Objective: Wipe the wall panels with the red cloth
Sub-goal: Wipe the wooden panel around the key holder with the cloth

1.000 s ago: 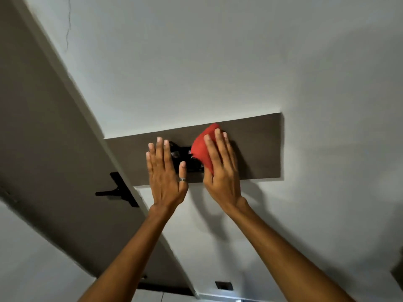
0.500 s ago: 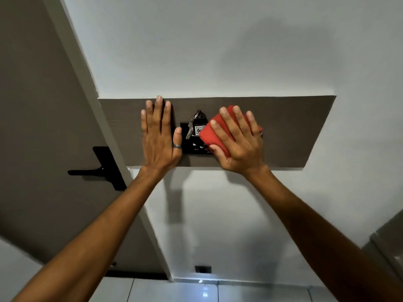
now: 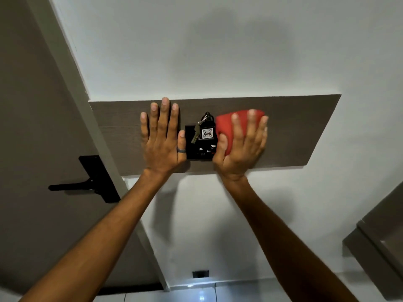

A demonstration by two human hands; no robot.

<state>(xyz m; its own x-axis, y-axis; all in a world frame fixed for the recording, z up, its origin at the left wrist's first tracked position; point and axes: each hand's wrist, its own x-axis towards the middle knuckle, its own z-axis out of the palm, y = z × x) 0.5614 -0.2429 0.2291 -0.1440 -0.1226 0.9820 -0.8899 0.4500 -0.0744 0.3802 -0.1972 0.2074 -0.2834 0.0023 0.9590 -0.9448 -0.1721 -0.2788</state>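
Observation:
A brown wood-grain wall panel (image 3: 301, 131) runs across the white wall. My right hand (image 3: 242, 147) presses a folded red cloth (image 3: 226, 129) flat against the panel, fingers spread over it, just right of a black switch plate (image 3: 199, 149). A key with a tag reading 406 (image 3: 206, 132) hangs on that plate. My left hand (image 3: 162, 138) lies flat on the panel left of the plate, fingers apart, a ring on the thumb, holding nothing.
A brown door (image 3: 32, 127) with a black lever handle (image 3: 87, 184) stands at the left, beside its white frame. A small black wall socket (image 3: 200, 273) sits low on the wall above the tiled floor. A brown cabinet edge (image 3: 379, 236) juts in at the lower right.
My right hand has slid the red cloth rightward along the panel, off the switch plate, uncovering the key and tag. The left hand has stayed flat on the panel. The view has levelled.

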